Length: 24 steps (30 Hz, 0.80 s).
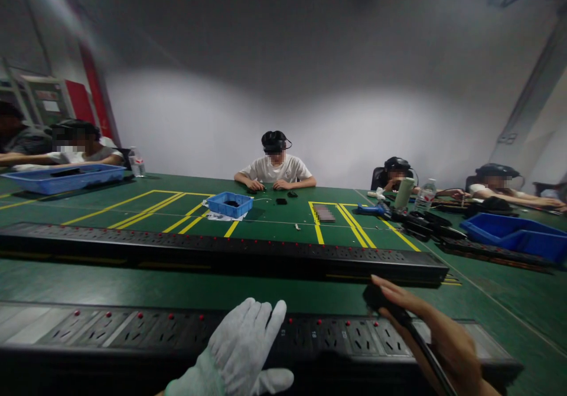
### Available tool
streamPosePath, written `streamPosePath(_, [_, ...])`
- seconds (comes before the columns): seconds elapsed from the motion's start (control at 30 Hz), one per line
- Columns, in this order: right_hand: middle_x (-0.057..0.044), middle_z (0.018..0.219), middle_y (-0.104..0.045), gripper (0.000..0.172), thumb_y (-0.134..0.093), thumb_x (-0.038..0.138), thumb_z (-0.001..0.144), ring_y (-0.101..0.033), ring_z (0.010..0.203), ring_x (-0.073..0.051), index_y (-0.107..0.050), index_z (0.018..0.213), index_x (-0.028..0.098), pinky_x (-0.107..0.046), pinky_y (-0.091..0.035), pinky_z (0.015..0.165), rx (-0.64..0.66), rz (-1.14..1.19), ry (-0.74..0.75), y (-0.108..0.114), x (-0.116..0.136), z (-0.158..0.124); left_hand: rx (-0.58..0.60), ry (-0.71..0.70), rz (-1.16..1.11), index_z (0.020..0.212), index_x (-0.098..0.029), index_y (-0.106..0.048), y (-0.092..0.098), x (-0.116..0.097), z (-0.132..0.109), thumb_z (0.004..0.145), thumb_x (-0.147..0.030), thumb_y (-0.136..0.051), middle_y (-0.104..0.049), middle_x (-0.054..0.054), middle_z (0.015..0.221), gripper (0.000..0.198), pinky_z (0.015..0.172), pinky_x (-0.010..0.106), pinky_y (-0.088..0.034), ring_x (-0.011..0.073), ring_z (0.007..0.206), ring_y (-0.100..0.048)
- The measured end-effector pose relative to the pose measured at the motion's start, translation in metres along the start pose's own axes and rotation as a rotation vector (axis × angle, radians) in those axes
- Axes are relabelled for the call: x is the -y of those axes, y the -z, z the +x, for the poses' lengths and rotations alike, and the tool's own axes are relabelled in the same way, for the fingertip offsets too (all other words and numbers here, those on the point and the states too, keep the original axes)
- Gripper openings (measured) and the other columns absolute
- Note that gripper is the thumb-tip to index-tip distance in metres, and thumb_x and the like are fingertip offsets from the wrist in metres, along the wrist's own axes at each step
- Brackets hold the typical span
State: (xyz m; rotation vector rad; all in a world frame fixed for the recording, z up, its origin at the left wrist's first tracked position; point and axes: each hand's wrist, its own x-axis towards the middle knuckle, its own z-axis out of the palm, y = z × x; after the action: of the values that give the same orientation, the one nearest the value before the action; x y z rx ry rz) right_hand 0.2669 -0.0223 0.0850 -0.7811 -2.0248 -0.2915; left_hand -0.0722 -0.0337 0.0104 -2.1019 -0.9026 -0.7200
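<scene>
My left hand point(243, 349), in a white knitted glove, is over the near socket strip point(168, 334). Its fingers are stretched out together and the thumb stands apart; nothing shows in it. My bare right hand point(443, 331) grips a black plug point(375, 297), whose black cord point(427, 354) runs down along the palm. The plug is above the right part of the near strip, apart from its outlets. That strip has a long row of outlets with small red lights or buttons. Whether the left hand touches the strip I cannot tell.
A second long socket strip point(248, 254) lies across the green table point(283, 292). Beyond it are a small blue bin point(228, 211), a large blue bin point(518, 233), a blue tray point(66, 177), bottles and black devices. Several people in headsets sit around the table.
</scene>
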Motion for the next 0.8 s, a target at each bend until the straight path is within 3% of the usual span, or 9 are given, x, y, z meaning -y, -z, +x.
streamPosePath(0.1, [-0.004,0.115,-0.073,0.026,-0.049,0.029,0.103,-0.073,0.101,-0.018,-0.057,0.128,0.027,-0.025,-0.06,0.089,0.139,0.211,-0.025,-0.018,0.017,0.007,-0.026,0.001,0.012,0.129,-0.009,-0.057,0.001,0.0,0.004,0.098,-0.068,-0.024,-0.068,0.014,0.108,0.074,0.095,0.044,-0.046,0.028,0.1,-0.065])
streamPosePath(0.23, [-0.004,0.112,-0.074,0.022,-0.053,0.032,0.102,-0.073,0.1,-0.017,-0.059,0.121,0.025,-0.024,-0.06,0.085,0.255,0.257,-0.135,-0.043,0.025,0.004,-0.039,-0.006,0.025,0.128,-0.008,-0.057,0.006,-0.001,0.011,0.1,-0.065,-0.023,-0.069,0.014,0.106,0.073,0.095,0.042,-0.046,0.0266,0.097,-0.065])
streamPosePath(0.43, [-0.001,0.097,-0.075,0.017,-0.058,0.029,0.098,-0.075,0.087,-0.016,-0.061,0.113,0.024,-0.022,-0.06,0.075,0.367,0.257,-0.197,-0.048,0.019,0.019,-0.036,0.028,0.003,0.13,-0.008,-0.056,0.004,-0.002,0.006,0.099,-0.067,-0.024,-0.068,0.015,0.111,0.074,0.094,0.045,-0.048,0.0286,0.102,-0.064])
streamPosePath(0.53, [-0.004,0.107,-0.075,0.022,-0.05,0.017,0.097,-0.074,0.097,-0.016,-0.061,0.115,0.022,-0.024,-0.06,0.083,0.343,0.196,-0.041,-0.048,0.026,0.02,-0.017,0.033,-0.018,0.134,-0.008,-0.053,0.0,-0.004,0.0,0.097,-0.067,-0.032,-0.066,0.016,0.115,0.073,0.096,0.047,-0.049,0.0307,0.107,-0.063])
streamPosePath(0.6, [-0.007,0.114,-0.073,0.031,-0.045,0.01,0.094,-0.072,0.104,-0.017,-0.06,0.12,0.02,-0.025,-0.059,0.089,0.26,0.144,0.072,-0.051,0.031,0.013,-0.003,0.04,-0.028,0.137,-0.01,-0.052,-0.001,-0.005,-0.005,0.096,-0.068,-0.037,-0.065,0.016,0.12,0.073,0.099,0.048,-0.049,0.0324,0.113,-0.061])
streamPosePath(0.7, [-0.01,0.121,-0.07,0.042,-0.043,0.003,0.091,-0.069,0.111,-0.017,-0.055,0.128,0.017,-0.026,-0.057,0.093,0.138,0.093,0.131,-0.055,0.036,-0.005,0.043,0.06,-0.039,0.137,-0.011,-0.053,-0.001,-0.007,-0.009,0.094,-0.071,-0.038,-0.062,0.016,0.126,0.075,0.103,0.049,-0.048,0.033,0.117,-0.059])
streamPosePath(0.8, [-0.014,0.127,-0.066,0.047,-0.041,-0.003,0.087,-0.061,0.123,-0.022,-0.053,0.131,0.011,-0.031,-0.055,0.098,0.112,0.065,0.207,-0.058,0.038,-0.02,0.059,0.048,-0.036,0.136,-0.009,-0.054,0.0,-0.007,-0.009,0.094,-0.072,-0.038,-0.061,0.017,0.129,0.077,0.104,0.05,-0.046,0.0336,0.118,-0.059])
